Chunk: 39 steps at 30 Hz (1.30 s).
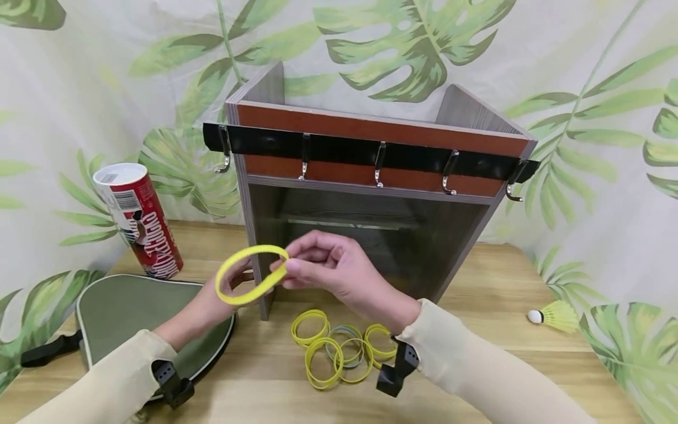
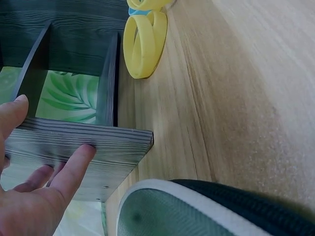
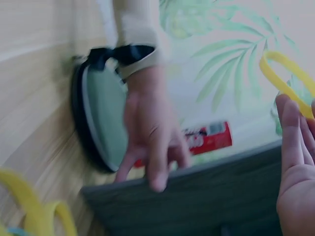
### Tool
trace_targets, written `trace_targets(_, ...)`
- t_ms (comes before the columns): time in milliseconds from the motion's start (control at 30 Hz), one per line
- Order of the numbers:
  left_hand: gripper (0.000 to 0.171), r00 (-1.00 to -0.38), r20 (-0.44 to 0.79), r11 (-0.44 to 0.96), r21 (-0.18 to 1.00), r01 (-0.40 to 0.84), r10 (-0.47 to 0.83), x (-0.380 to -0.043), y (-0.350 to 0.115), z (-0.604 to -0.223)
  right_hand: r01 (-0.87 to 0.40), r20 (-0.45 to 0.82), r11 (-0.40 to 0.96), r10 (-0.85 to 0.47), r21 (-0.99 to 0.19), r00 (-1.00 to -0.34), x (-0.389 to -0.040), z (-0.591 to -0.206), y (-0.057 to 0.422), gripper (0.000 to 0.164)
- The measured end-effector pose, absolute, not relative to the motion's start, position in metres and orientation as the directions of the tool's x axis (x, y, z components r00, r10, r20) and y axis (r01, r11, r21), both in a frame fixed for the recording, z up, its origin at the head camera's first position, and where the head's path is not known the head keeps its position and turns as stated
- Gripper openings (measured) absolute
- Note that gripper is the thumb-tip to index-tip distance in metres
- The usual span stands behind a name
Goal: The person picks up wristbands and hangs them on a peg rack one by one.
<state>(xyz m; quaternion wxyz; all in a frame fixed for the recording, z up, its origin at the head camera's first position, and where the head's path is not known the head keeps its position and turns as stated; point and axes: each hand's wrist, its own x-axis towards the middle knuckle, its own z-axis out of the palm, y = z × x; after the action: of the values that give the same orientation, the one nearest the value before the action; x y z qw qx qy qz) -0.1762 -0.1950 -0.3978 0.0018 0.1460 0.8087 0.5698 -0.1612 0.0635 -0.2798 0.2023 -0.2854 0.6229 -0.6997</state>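
Observation:
My right hand (image 1: pixel 339 268) pinches a yellow silicone wristband (image 1: pixel 254 299) between thumb and fingers. The band hangs in the air left of that hand, in front of a dark wood-grain shelf unit (image 1: pixel 474 235). With my left hand (image 2: pixel 37 204) I grip the unit's side panel (image 2: pixel 115 147), thumb on the inner side and fingers on the outer. In the head view the raised band partly covers the left hand. Several more wristbands (image 1: pixel 324 363), yellow with a bluish one among them, lie overlapping on the table before the unit.
A black rail (image 1: pixel 339 147) with several metal hooks crosses the unit's front. At left, a green zipped case (image 1: pixel 132 306) lies below a red and white tube (image 1: pixel 140 221). A yellow shuttlecock (image 1: pixel 556 316) rests on the wooden table (image 1: pixel 487 359) at right. Leaf-patterned cloth hangs behind.

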Motion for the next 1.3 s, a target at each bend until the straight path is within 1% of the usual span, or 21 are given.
trace_targets(67, 0.062, -0.950, 0.170, 0.243, 0.941, 0.235, 0.262, -0.177, -0.195, -0.398, -0.065, 0.174, -0.193, -0.622, -0.979, -0.763, -0.161, -0.274, 0.056, 0.016)
trace_targets(133, 0.065, -0.948, 0.159, 0.222, 0.949, 0.224, 0.275, -0.177, -0.195, -0.398, -0.062, 0.202, -0.244, -0.608, -0.968, -0.768, -0.161, -0.268, 0.050, 0.015)
trace_targets(233, 0.070, -0.951, 0.151, 0.228, 0.949, 0.216, 0.271, -0.177, -0.196, -0.398, -0.056, 0.247, -0.327, -0.582, -0.944, -0.774, -0.161, -0.261, 0.043, 0.014)
trace_targets(400, 0.074, -0.952, 0.135, 0.239, 0.950, 0.204, 0.276, -0.177, -0.198, -0.397, -0.037, 0.304, -0.445, -0.545, -0.895, -0.781, -0.158, -0.252, 0.030, 0.018)
trace_targets(667, 0.075, -0.947, 0.144, 0.262, 0.939, 0.222, 0.287, -0.180, -0.199, -0.397, 0.021, 0.296, -0.557, -0.472, -0.830, -0.830, -0.155, -0.246, 0.012, 0.024)
trace_targets(800, 0.076, -0.945, 0.143, 0.251, 0.943, 0.220, 0.292, -0.182, -0.198, -0.399, 0.020, 0.274, -0.561, -0.435, -0.827, -0.858, -0.157, -0.246, 0.011, 0.025)
trace_targets(967, 0.076, -0.946, 0.142, 0.251, 0.943, 0.219, 0.292, -0.180, -0.198, -0.398, 0.000, 0.249, -0.505, -0.426, -0.863, -0.870, -0.160, -0.251, 0.012, 0.019)
trace_targets(1300, 0.075, -0.946, 0.147, 0.255, 0.940, 0.225, 0.290, -0.180, -0.198, -0.399, -0.073, 0.266, -0.382, -0.481, -0.921, -0.836, -0.165, -0.261, 0.015, 0.016)
